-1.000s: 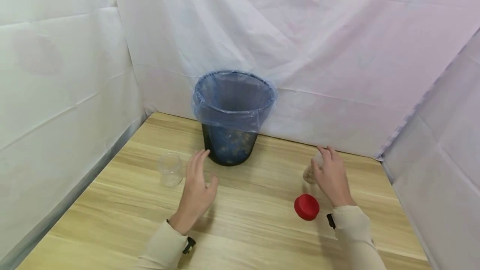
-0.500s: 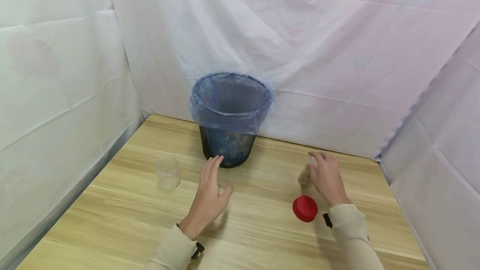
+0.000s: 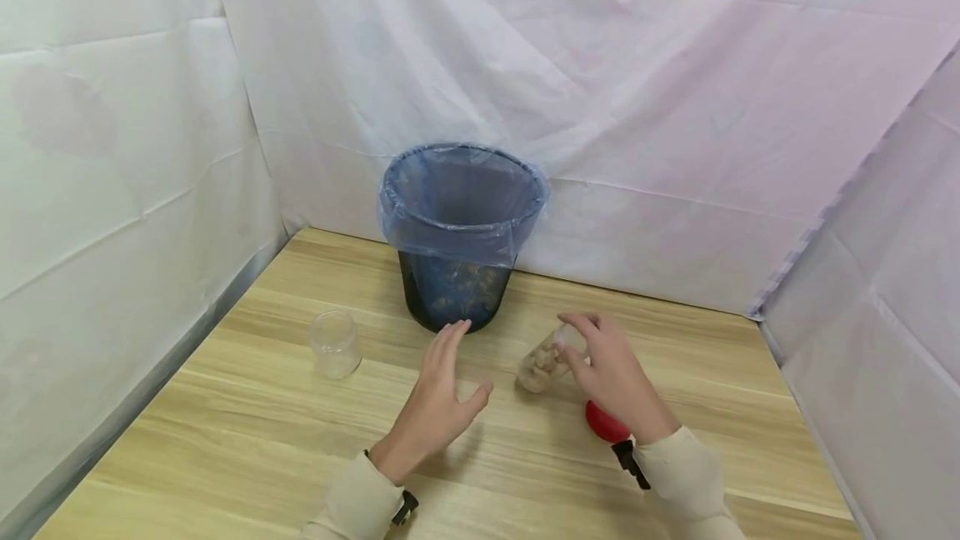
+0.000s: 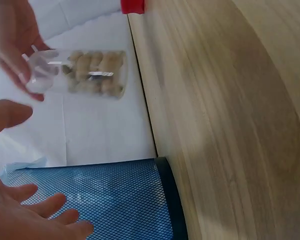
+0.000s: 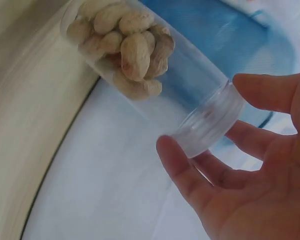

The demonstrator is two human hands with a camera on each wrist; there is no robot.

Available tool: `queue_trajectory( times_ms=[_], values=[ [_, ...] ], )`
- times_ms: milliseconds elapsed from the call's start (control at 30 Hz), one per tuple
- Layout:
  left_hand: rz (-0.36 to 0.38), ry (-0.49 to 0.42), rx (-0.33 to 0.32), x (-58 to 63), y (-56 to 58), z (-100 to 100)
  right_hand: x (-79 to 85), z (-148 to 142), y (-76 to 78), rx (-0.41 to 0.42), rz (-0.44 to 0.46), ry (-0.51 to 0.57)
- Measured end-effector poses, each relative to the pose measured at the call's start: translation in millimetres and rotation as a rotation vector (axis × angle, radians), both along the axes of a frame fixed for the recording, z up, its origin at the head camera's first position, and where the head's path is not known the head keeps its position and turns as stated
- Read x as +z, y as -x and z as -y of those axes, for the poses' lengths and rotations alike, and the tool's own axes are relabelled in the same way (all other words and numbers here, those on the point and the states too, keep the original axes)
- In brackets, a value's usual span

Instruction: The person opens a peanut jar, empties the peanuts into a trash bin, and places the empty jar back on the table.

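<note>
Jar, head view: the peanut jar (image 3: 545, 363) is just left of the right hand (image 3: 617, 380) and to the right of the left hand (image 3: 433, 413); its long axis slants from neck at far right to base at near left. The right hand is nearer, holding it.
Left hand: fingers spread, thumb apart, holding nothing.
Bin: the mesh bin (image 3: 453, 294) stands far and left of the jar.
Lid and cup: the red lid (image 3: 602, 422) lies partly behind the right wrist; the transparent cup (image 3: 335, 346) is well left.
Room: wood of the table (image 3: 247, 457) shows between jar and left hand; its far edge meets white cloth (image 3: 660, 140).
Jar, left wrist view: base towards the table; contact cannot be told.
Grip, right wrist view: thumb and fingers curl round the neck; peanuts (image 5: 135, 55) gather towards the base.
</note>
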State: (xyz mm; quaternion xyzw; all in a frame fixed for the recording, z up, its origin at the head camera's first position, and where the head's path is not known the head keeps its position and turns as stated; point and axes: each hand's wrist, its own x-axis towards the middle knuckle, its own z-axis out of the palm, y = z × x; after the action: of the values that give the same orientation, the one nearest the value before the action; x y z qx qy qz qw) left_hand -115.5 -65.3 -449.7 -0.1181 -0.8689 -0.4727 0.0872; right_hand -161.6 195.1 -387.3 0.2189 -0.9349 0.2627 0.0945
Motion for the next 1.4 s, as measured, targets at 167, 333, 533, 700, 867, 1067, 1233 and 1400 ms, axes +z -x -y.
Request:
queue_trajectory(
  times_ms=[167, 333, 533, 700, 867, 1067, 1233, 1400],
  values=[
    [0.022, 0.043, -0.041, -2.5, -2.2, -4, 10.9, 24, -19.3, 0.090, 0.008, 0.031],
    [0.027, 0.034, -0.078, -3.0, -3.7, -6, 18.3, 42, -34.6, 0.140, 0.022, 0.062],
    [-0.036, 0.010, -0.098, -1.3, -4.2, -8, 22.1, 51, -42.3, 0.184, -0.006, 0.094],
    [-0.126, 0.013, -0.058, 0.1, -3.9, -9, 22.4, 52, -43.1, 0.193, -0.022, 0.103],
    [-0.267, 0.069, 0.018, -1.6, -4.2, -9, 22.0, 51, -41.8, 0.147, -0.015, 0.072],
    [-0.454, 0.178, 0.113, -3.6, -2.4, -9, 22.6, 50, -38.6, 0.072, 0.101, 0.067],
    [-0.505, 0.226, 0.147, -4.3, -0.9, -9, 21.3, 50, -35.4, 0.067, 0.170, 0.087],
    [-0.541, 0.234, 0.149, -5.3, 0.8, -8, 18.9, 48, -34.8, 0.083, 0.131, 0.074]
  ],
)
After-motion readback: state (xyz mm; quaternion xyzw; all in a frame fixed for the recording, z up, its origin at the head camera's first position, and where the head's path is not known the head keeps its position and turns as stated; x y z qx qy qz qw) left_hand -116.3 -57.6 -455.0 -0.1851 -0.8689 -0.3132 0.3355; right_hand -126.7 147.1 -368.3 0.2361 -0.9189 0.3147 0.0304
